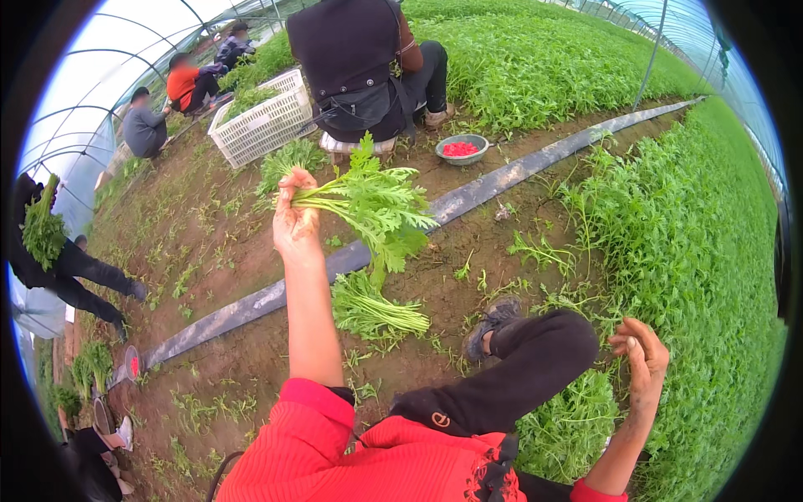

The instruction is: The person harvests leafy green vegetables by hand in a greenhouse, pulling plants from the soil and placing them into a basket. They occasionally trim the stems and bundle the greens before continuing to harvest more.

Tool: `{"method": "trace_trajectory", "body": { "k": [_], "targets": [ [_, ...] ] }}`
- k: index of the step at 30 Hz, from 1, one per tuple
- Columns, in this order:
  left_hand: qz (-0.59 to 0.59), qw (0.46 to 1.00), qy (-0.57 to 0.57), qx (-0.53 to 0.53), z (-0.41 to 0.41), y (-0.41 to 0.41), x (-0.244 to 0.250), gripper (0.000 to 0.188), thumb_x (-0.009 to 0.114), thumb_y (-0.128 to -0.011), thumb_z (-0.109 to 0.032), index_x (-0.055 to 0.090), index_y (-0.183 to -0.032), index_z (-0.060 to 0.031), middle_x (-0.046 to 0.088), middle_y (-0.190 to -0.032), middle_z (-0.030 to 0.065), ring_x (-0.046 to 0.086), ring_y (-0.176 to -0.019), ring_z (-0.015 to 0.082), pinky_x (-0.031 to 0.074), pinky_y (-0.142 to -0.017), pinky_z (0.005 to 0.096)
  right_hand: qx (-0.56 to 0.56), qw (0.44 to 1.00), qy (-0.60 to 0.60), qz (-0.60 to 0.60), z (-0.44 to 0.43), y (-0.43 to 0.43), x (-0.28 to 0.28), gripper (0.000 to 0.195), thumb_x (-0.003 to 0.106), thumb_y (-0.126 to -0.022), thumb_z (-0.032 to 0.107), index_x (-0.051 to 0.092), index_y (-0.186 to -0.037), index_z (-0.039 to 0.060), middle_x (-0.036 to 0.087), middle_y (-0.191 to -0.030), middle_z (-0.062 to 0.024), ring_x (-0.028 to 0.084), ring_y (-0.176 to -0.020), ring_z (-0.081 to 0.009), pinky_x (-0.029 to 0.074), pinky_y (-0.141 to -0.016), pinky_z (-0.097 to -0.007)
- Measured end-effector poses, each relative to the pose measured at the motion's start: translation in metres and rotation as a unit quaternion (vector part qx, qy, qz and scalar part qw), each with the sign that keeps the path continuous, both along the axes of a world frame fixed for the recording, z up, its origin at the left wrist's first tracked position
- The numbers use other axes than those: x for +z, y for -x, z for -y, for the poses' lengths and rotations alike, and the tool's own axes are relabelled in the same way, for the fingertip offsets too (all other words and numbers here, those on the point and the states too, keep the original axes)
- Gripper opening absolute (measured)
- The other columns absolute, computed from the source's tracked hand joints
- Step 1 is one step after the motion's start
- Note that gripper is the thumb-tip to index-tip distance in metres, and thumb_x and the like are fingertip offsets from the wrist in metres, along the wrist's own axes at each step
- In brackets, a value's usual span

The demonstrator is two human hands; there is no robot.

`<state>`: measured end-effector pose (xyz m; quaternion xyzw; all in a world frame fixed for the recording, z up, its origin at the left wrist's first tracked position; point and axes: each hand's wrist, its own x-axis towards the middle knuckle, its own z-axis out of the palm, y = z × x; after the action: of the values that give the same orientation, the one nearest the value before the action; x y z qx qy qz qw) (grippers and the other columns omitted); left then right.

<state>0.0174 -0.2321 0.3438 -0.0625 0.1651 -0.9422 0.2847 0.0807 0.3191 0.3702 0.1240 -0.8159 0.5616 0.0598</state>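
Observation:
My left hand [297, 210], raised in front of me, grips the stems of a small bunch of leafy greens [376, 204], whose leaves fan out to the right. Below it on the soil lies a laid-down bundle of cut greens [379, 307], stems pointing right. My right hand [643, 352] is off to the right beside the standing greens [677, 251], fingers partly curled and apart, with nothing seen in it. More greens [571, 427] lie or grow by my bent knee, between my leg and my right forearm.
A black flat hose [251, 307] crosses the soil diagonally. Beyond it are a bowl of red ties [462, 149], a white plastic crate [263, 119] with greens, and a co-worker [357, 63] seated on a low stool. Several other people are at the left, one carrying greens. A metal pole [652, 56] stands back right.

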Motion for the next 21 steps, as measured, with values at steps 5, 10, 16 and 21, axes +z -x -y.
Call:
{"method": "trace_trajectory", "body": {
  "k": [5, 10, 16, 21],
  "targets": [
    [0.079, 0.925, 0.357, 0.105, 0.025, -0.041, -0.016, 0.009, 0.042, -0.097, -0.005, 0.048, -0.097, 0.0019, 0.046, -0.066, 0.0035, 0.054, -0.073, 0.0188, 0.048, -0.093, 0.043, -0.043, 0.998, -0.032, 0.022, -0.011, 0.002, -0.013, 0.032, 0.053, -0.094, 0.015, 0.059, -0.119, -0.0049, 0.064, -0.103, -0.0148, 0.065, -0.087, -0.0197, 0.051, -0.072, -0.0294],
    [0.387, 0.547, 0.735, 0.106, -0.023, -0.035, -0.074, 0.019, 0.05, -0.099, -0.027, 0.056, -0.099, -0.0091, 0.037, -0.065, -0.0048, 0.038, -0.057, 0.0066, 0.038, -0.055, 0.0253, -0.104, 0.991, -0.069, 0.057, -0.054, 0.001, -0.025, 0.034, 0.051, -0.095, 0.017, 0.057, -0.122, -0.0031, 0.064, -0.104, -0.0145, 0.065, -0.087, -0.0193, 0.052, -0.072, -0.0295],
    [0.32, 0.066, 0.945, 0.028, -0.033, -0.028, -0.26, 0.017, 0.049, -0.091, -0.015, 0.049, -0.107, -0.01, 0.061, -0.087, 0.0166, 0.059, -0.08, 0.0392, 0.047, -0.066, 0.0465, -0.111, 0.979, -0.137, 0.105, -0.058, 0.007, -0.032, 0.035, 0.052, -0.096, 0.02, 0.058, -0.123, -0.0019, 0.064, -0.101, -0.0133, 0.064, -0.086, -0.018, 0.05, -0.074, -0.0299],
    [0.21, -0.078, 0.97, -0.093, -0.059, -0.022, -0.339, 0.019, 0.048, -0.087, -0.011, 0.055, -0.105, -0.0109, 0.058, -0.088, 0.0142, 0.06, -0.088, 0.0342, 0.047, -0.074, 0.0456, -0.104, 0.96, -0.198, 0.17, -0.054, -0.002, -0.037, 0.033, 0.053, -0.095, 0.015, 0.057, -0.122, -0.0033, 0.064, -0.101, -0.0128, 0.064, -0.084, -0.0171, 0.049, -0.071, -0.0268]
  ]
}}
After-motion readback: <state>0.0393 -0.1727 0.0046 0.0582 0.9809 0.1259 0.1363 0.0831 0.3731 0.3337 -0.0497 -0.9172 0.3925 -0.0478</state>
